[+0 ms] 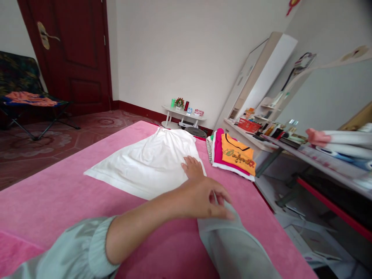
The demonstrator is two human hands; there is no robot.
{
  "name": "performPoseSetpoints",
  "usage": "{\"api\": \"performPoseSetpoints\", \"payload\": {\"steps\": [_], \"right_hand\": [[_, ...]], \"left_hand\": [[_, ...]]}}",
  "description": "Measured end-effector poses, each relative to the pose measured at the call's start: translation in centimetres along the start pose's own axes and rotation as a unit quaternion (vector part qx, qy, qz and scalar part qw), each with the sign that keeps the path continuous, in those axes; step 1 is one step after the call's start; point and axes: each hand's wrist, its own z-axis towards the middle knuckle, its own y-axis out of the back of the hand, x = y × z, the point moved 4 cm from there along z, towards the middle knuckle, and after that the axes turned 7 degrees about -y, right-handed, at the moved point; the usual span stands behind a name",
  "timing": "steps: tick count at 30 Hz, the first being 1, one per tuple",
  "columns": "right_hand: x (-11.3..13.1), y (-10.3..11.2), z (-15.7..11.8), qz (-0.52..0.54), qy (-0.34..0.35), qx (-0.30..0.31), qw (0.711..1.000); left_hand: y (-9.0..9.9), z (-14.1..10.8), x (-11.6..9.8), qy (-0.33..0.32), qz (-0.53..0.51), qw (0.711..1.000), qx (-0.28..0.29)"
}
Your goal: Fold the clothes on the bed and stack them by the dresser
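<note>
A white garment (pixel 148 162), flared like a skirt with a gathered narrow end away from me, lies spread on the pink bed cover (pixel 116 151). My right hand (pixel 192 167) rests on its right edge, palm down with the fingers stretched out. Crossing over from the left, my left hand (pixel 210 199) has its fingers and thumb curved round the grey-green right sleeve (pixel 232 228) near the wrist. The left hand hides the right wrist and part of the cuff.
Folded clothes (pixel 236 155), an orange top uppermost, are stacked at the bed's right edge. A cluttered dressing table (pixel 247 135) stands beyond them. A low white side table (pixel 186 113) is by the far wall, and a folding chair (pixel 31 100) stands left near the door (pixel 75 54).
</note>
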Motion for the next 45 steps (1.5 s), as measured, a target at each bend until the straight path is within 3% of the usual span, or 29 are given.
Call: {"api": "performPoseSetpoints", "payload": {"steps": [3,9,12,15,19,21,23,26,28,29,35,42,45], "right_hand": [[-0.2,-0.3,0.6,0.016,0.012,-0.03,0.999],[-0.6,-0.7,1.0,0.036,0.028,-0.05,0.998],[-0.7,-0.8,1.1,0.04,0.03,-0.053,0.997],[-0.7,-0.8,1.3,0.04,0.024,-0.048,0.998],[-0.9,-0.9,1.5,0.051,0.015,-0.023,0.998],[-1.0,-0.9,1.6,0.062,0.016,-0.014,0.998],[-1.1,-0.9,1.5,0.069,0.016,-0.006,0.997],[-1.1,-0.8,1.4,0.074,0.021,-0.005,0.997],[-1.1,-0.8,1.3,0.077,0.024,-0.01,0.997],[-1.2,-0.8,1.3,0.078,0.024,-0.01,0.997],[-1.2,-1.0,1.4,0.08,0.019,-0.008,0.997],[-1.1,-0.9,1.3,0.075,0.025,-0.02,0.997],[-1.1,-0.8,1.3,0.078,0.023,-0.013,0.997]], "left_hand": [[-2.6,-0.5,-1.7,-0.026,0.06,0.995,0.072],[-4.1,-0.8,-1.3,-0.001,0.099,0.995,0.03],[-4.5,-1.0,-1.3,0.025,0.031,0.999,-0.004],[-5.9,-1.4,-1.6,0.061,-0.114,0.991,-0.018],[-8.6,-2.0,-2.8,-0.007,-0.261,0.961,0.089],[-8.5,-2.2,-3.1,-0.031,-0.26,0.958,0.112],[-7.2,-2.3,-3.0,0.001,-0.198,0.973,0.117],[-4.5,-2.5,-2.4,0.066,0.05,0.986,0.144],[-3.5,-2.7,-2.0,0.096,0.198,0.96,0.174],[-3.4,-2.8,-1.8,0.096,0.222,0.953,0.182],[-5.6,-2.8,-2.2,0.008,0.12,0.983,0.137],[-5.3,-2.4,-2.3,0.088,0.03,0.975,0.202],[-5.5,-2.3,-2.7,0.083,-0.052,0.969,0.225]]}}
